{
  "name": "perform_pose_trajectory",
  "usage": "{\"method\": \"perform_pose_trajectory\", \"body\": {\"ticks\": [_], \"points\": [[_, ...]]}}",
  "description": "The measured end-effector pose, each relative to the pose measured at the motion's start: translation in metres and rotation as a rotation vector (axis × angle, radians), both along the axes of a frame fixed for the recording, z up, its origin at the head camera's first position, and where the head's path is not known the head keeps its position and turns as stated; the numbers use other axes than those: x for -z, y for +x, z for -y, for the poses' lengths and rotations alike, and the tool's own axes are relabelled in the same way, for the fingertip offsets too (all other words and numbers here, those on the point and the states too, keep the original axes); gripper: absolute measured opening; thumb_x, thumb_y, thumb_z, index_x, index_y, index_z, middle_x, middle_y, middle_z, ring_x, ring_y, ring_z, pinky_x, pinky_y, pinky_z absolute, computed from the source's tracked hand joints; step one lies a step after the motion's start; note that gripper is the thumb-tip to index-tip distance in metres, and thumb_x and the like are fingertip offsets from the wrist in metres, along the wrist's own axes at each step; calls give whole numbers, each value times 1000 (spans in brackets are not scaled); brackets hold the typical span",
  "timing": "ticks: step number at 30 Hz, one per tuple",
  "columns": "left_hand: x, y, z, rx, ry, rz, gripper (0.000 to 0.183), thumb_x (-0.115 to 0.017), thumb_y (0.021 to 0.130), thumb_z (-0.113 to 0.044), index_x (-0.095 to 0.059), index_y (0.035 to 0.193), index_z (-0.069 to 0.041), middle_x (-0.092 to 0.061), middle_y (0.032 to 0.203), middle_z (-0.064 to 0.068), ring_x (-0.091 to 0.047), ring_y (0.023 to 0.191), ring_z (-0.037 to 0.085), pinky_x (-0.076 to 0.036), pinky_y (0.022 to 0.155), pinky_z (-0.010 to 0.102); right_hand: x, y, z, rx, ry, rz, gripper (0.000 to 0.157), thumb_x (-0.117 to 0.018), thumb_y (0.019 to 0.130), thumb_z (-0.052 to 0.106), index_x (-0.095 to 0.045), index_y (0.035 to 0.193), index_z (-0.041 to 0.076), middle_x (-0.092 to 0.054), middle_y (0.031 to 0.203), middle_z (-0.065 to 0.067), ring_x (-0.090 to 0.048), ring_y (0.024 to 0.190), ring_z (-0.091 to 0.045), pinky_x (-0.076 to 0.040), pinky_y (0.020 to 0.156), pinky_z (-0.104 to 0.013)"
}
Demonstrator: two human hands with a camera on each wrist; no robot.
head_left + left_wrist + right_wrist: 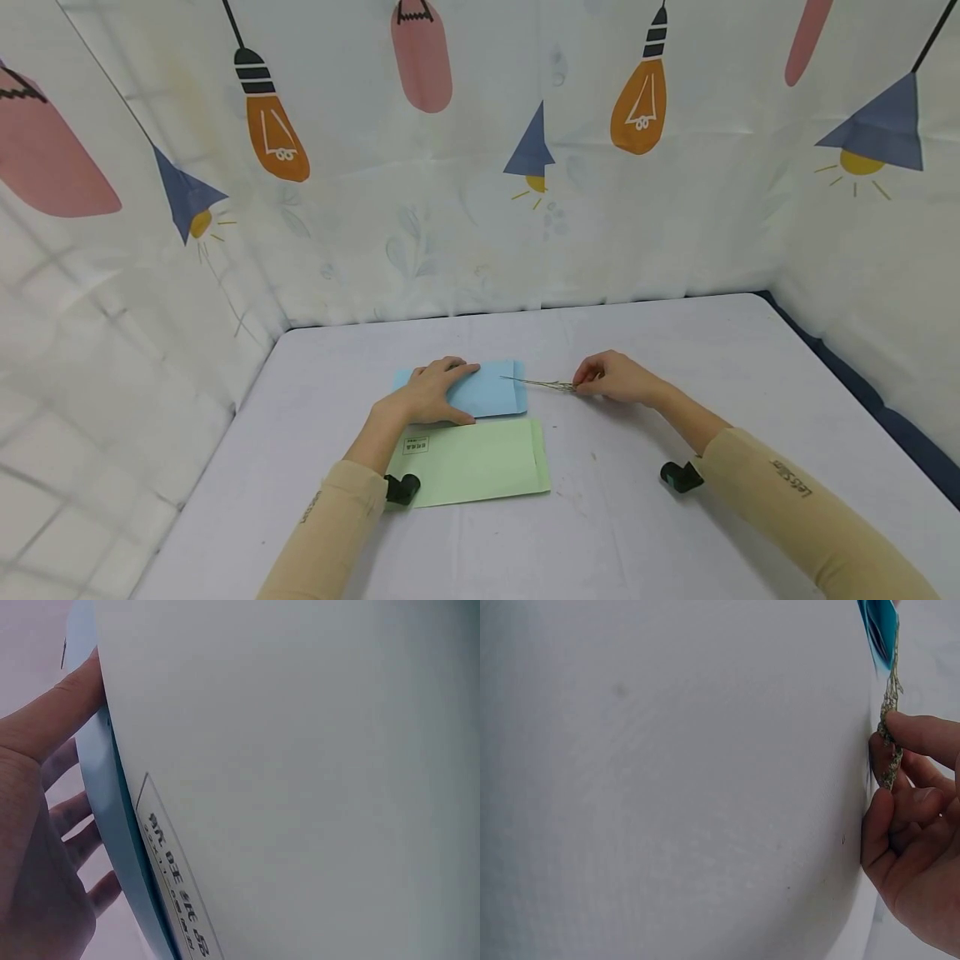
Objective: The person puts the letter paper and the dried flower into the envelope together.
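Note:
My left hand (429, 394) rests across a blue envelope (491, 390), fingers spread toward its far side and thumb near its front edge. Between thumb and fingers, my right hand (617, 377) pinches a thin dried sprig (553, 385). Its fine stem points left and overlaps the blue envelope's right end in the head view. The right wrist view shows that end of the blue envelope (880, 631) parted, with the sprig (892, 694) beside it and small dense tufts at the fingers. A pale green envelope (472, 467) with a small printed box lies just in front of the blue one.
A white cloth covers the table (600, 533). Behind it hangs a pale curtain (465, 208) printed with lamps and bulbs. A dark strip (862, 379) runs along the right table edge. Black wrist cameras stick out near both sleeves (795, 492).

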State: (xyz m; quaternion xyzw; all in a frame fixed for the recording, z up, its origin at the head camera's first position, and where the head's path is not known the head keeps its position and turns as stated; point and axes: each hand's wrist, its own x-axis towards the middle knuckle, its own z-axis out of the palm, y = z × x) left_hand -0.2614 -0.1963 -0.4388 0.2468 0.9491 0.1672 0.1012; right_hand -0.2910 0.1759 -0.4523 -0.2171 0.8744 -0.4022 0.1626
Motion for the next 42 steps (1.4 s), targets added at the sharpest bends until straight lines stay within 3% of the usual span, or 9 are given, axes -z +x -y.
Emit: {"method": "perform_pose_trajectory", "body": {"ticks": [31, 42], "points": [[-1, 0, 1, 5, -1, 7, 93, -84, 83, -49, -40, 160, -20, -37, 158, 12, -38, 143, 33, -25, 113, 58, 0, 0, 19, -30, 7, -3, 9, -74, 94, 15, -74, 100, 9, -67, 90, 1, -57, 82, -19, -48, 72, -35], [-1, 1, 1, 10, -7, 4, 93, -83, 84, -50, -39, 160, -20, -36, 159, 12, -36, 144, 34, -25, 113, 58, -4, 1, -1, 2, 4, 9, 12, -72, 96, 14, -73, 103, 6, -68, 92, -2, -58, 77, -19, -51, 67, -33]]}}
